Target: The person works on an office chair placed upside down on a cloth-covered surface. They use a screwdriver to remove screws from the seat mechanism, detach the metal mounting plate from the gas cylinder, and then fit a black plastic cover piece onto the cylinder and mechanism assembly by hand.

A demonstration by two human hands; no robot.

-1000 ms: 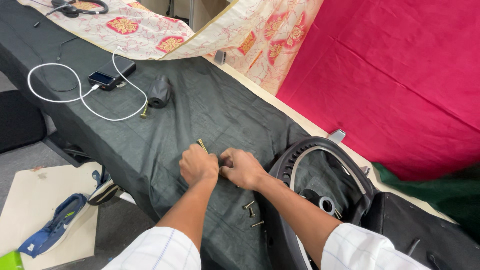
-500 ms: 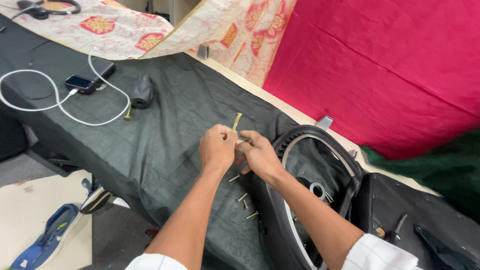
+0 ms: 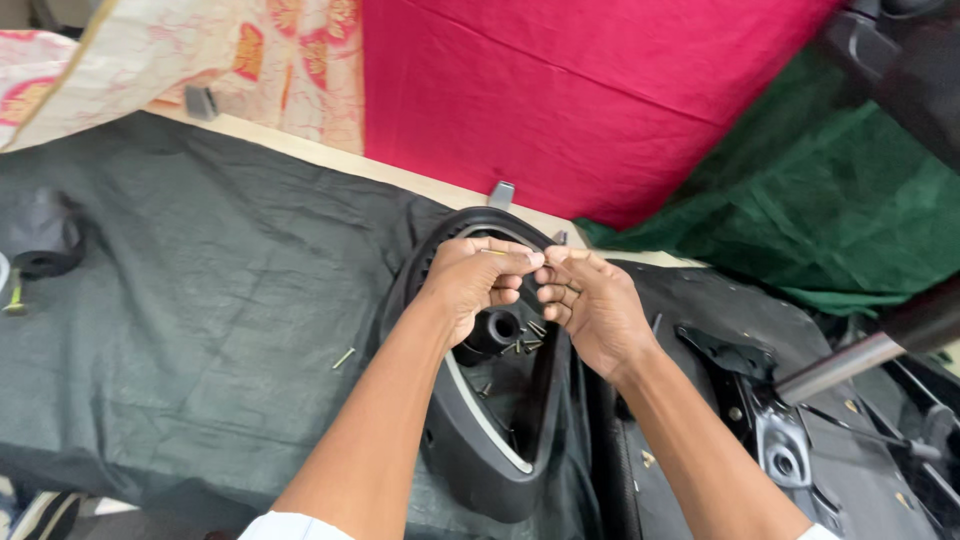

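My left hand [image 3: 470,280] and right hand [image 3: 590,305] pinch a screw [image 3: 493,252] together above the black shell [image 3: 480,440] near the table's far edge; more screws [image 3: 525,345] wait inside, unfitted.

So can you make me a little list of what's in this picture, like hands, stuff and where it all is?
left hand: fingers pinched on a thin screw, above the black plastic frame
right hand: fingertips meet the left hand's
inside frame: small loose screws beside a black round knob
table cover: dark grey cloth, one lone screw on it
behind: red cloth, green cloth
far right: black metal parts
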